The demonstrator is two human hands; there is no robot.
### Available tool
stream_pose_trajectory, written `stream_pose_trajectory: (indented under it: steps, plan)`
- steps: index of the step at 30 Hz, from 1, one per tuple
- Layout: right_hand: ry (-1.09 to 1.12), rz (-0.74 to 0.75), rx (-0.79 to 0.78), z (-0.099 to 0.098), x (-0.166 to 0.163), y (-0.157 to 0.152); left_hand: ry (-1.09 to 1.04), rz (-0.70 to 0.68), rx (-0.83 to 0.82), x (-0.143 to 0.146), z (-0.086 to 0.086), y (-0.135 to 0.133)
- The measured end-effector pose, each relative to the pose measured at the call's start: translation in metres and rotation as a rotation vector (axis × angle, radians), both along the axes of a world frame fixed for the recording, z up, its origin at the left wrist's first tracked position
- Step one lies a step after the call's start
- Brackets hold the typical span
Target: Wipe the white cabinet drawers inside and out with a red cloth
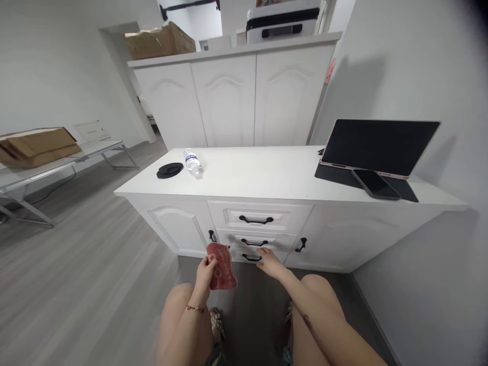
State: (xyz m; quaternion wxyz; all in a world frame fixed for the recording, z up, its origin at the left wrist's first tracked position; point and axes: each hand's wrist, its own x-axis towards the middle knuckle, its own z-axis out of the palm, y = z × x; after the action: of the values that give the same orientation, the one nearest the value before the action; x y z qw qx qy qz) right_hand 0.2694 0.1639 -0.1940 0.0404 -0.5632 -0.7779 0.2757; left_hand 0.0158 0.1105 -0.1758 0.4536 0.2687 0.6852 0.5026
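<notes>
A red patterned cloth (222, 267) hangs from my left hand (206, 272), pinched between thumb and fingers in front of the white cabinet. My right hand (269, 262) reaches toward the drawers at the cabinet's middle, with its fingers stretched out and thumb apart. Its fingertips are near the lowest black handle (251, 258) and just below the middle handle (254, 242); I cannot tell whether they touch the drawer front. The top drawer (263, 212) with its own black handle is closed. Door handles (301, 245) sit to either side.
On the white countertop (251, 173) lie a plastic bottle (192, 162) and a black flat object (170, 170). A tablet-like screen (381, 147) stands at the right, with a phone (375, 184) before it. Cardboard boxes (41, 147) and a suitcase (284, 25) are farther off.
</notes>
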Motion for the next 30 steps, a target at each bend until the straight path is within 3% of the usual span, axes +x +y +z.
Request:
stream_pose_trajectory:
  steps: [5,9,15,24,30]
  plan:
    - [-0.037,-0.093,-0.023,-0.016,-0.013,0.018,-0.078,0.143,0.002,-0.002,-0.002,0.001]
    - [-0.019,-0.130,-0.016,-0.031,-0.016,0.023,-0.140,0.151,0.021,-0.006,-0.007,0.000]
    - [0.020,-0.148,0.002,-0.048,-0.012,0.026,-0.056,0.193,-0.053,-0.014,-0.016,0.003]
    - [-0.010,-0.183,-0.026,-0.051,-0.026,0.022,0.050,0.306,0.021,-0.004,-0.011,0.006]
    - [-0.057,-0.180,-0.043,-0.051,-0.033,-0.003,0.073,0.267,0.038,-0.004,-0.006,0.001]
